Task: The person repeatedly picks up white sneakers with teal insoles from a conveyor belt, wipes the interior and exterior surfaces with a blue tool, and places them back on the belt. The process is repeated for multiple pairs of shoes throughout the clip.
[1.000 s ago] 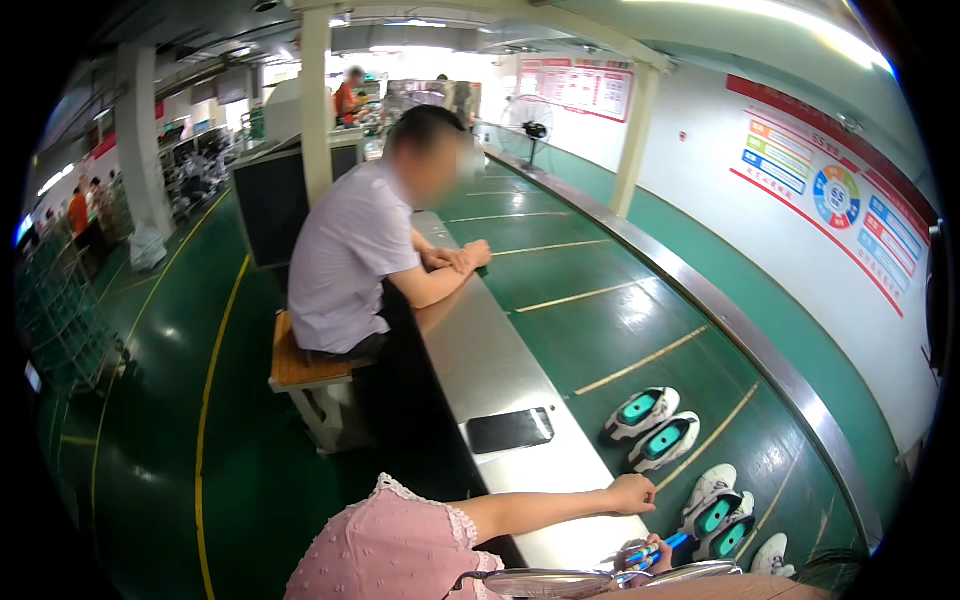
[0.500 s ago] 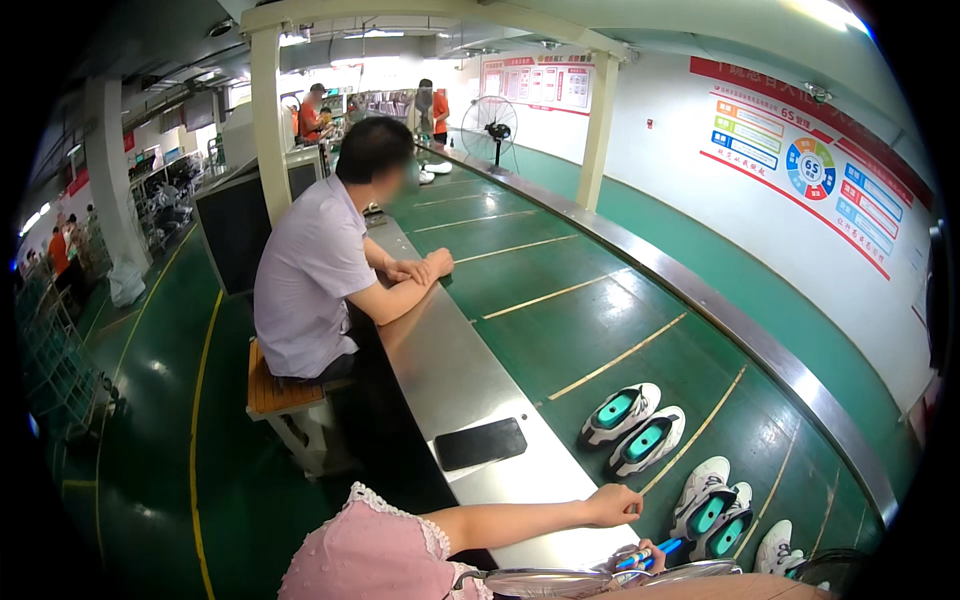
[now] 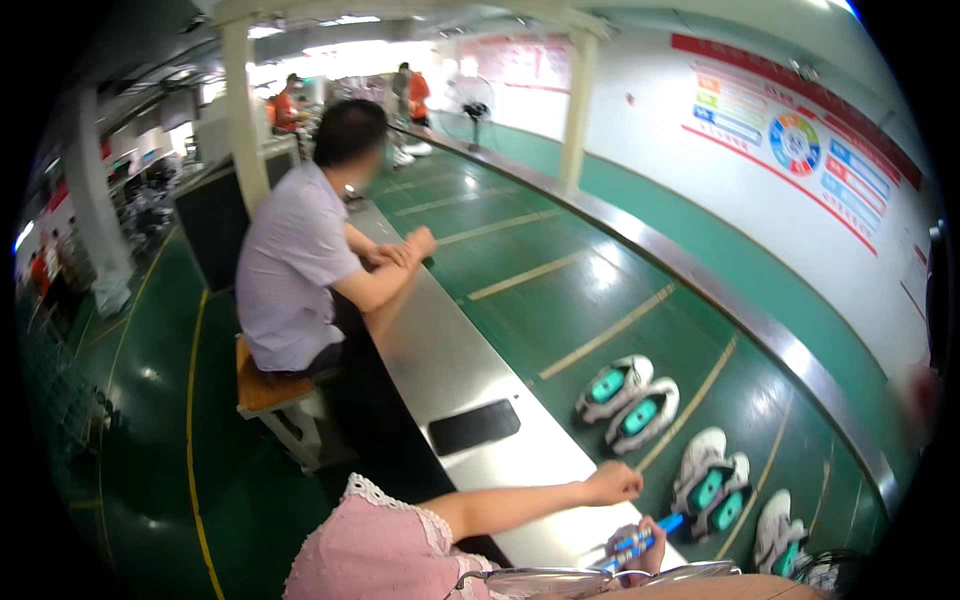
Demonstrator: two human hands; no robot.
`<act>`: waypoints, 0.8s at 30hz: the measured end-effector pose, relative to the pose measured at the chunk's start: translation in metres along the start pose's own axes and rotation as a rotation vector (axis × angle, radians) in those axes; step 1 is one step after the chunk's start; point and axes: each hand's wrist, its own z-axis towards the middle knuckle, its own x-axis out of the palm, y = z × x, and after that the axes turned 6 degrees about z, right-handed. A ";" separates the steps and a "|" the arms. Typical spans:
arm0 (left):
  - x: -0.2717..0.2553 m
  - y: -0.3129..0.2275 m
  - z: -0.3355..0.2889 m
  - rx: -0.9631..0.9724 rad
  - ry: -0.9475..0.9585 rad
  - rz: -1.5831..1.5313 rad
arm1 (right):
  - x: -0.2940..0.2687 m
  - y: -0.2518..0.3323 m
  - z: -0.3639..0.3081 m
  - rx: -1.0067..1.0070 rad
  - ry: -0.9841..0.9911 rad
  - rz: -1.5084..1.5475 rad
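My left hand (image 3: pixel 612 484), at the end of a bare forearm below a pink sleeve, rests with curled fingers at the bench's inner edge. Whatever those fingers may hold is hidden. Just below it, my right hand (image 3: pixel 652 548) grips blue pens (image 3: pixel 632 543) over the metal ledge (image 3: pixel 550 505). Nearest to my hands on the green conveyor belt (image 3: pixel 520 290) stand pale shoes with dark parts and turquoise insides: one pair (image 3: pixel 628 402), a second pair (image 3: pixel 712 482) and part of a third (image 3: pixel 775 530). A black phone (image 3: pixel 475 426) lies flat on the ledge.
A seated person (image 3: pixel 310 240) on a wooden-topped stool (image 3: pixel 265 375) leans forearms on the ledge to the left. A metal rail (image 3: pixel 740 315) borders the belt's far side. A fan (image 3: pixel 474 105) and other people stand farther back. Eyeglasses (image 3: pixel 600 578) cross the lower edge.
The whole view has shifted slightly, so most things sit higher in the picture. More of my right hand, the pens and the third pair of shoes shows. The left hand stays curled.
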 end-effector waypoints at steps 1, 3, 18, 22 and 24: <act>0.000 -0.002 0.000 -0.027 0.015 0.031 | -0.002 -0.001 -0.002 -0.016 -0.047 0.040; -0.008 -0.001 -0.005 -0.056 0.040 0.111 | 0.022 -0.001 -0.007 -0.009 -0.036 0.049; -0.007 -0.012 0.003 -0.046 0.179 0.150 | 0.024 0.007 -0.016 0.079 0.064 -0.218; -0.006 -0.012 0.005 -0.055 0.188 0.131 | 0.048 0.006 -0.029 0.048 0.081 -0.535; -0.006 -0.011 0.004 -0.055 0.195 0.126 | 0.054 0.000 -0.030 -0.029 -0.002 -0.658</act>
